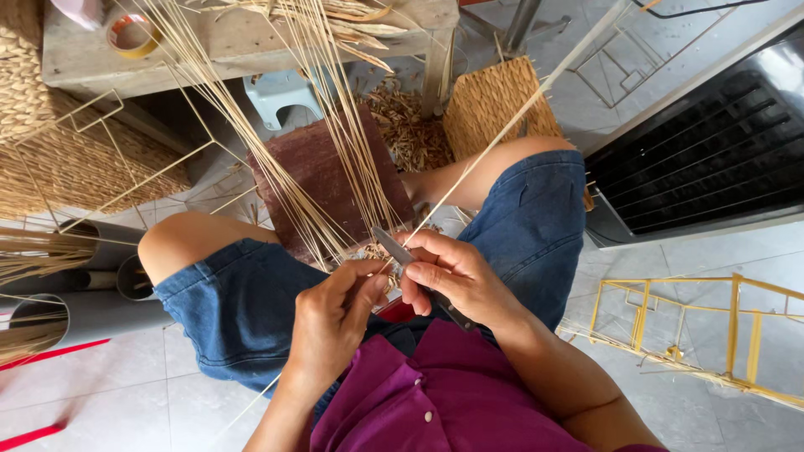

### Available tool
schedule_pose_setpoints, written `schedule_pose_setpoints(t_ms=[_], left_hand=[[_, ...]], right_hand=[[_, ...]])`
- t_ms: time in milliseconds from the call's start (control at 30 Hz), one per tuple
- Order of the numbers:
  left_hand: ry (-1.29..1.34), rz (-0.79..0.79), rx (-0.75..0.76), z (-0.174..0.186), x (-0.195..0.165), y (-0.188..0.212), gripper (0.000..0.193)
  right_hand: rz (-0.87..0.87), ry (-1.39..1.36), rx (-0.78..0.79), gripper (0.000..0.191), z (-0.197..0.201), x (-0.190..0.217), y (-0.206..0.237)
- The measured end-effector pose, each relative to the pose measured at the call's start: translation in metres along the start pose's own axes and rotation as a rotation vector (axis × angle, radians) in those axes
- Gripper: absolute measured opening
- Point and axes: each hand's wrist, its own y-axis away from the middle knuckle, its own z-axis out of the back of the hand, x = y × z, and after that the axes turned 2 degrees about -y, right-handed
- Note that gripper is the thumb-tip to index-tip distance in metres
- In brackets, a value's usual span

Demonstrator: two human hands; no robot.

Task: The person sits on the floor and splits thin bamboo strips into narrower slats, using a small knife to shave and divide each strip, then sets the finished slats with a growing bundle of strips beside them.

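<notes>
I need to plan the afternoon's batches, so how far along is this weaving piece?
Done: only a small woven start shows at the lap. In hand: the right hand holds a knife to a strand that the left hand pinches. Left: most of the long pale straws fan out loose, unwoven, and bare yellow frames lie on the floor.

Bright, even daylight fills the scene; soft shadows fall under the worn wooden counter point(243, 50) at 12 o'clock. Sharp centre, wide-angle bending at edges.
</notes>
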Motion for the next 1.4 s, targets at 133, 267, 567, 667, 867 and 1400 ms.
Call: schedule_pose_setpoints(t_ms=[133,267,567,667,867,1400], left_hand=[[0.009,-0.005,-0.018,-0.005,0.005,-0.005,0.012],[0.024,0.031,-0.052,-0.002,0.007,-0.003,0.01],[-0.078,-0.003,-0.066,0.005,0.001,0.001,0.011],[-0.091,-0.014,-0.07,0.005,-0.001,0.002,0.012],[-0.11,-0.025,-0.078,0.005,0.0,0.004,0.014],[-0.005,0.062,-0.015,-0.003,0.008,0.002,0.013]], right_hand=[[0.075,0.055,-0.043,0.039,0.012,0.001,-0.002],[0.179,0.064,-0.117,0.045,0.028,0.011,0.0],[0.195,0.388,-0.271,0.065,0.026,0.04,0.014],[0.199,0.397,-0.275,0.065,0.024,0.041,0.012],[0.21,0.425,-0.27,0.053,0.031,0.038,0.012],[0.178,0.234,-0.203,0.042,0.046,0.02,0.01]])
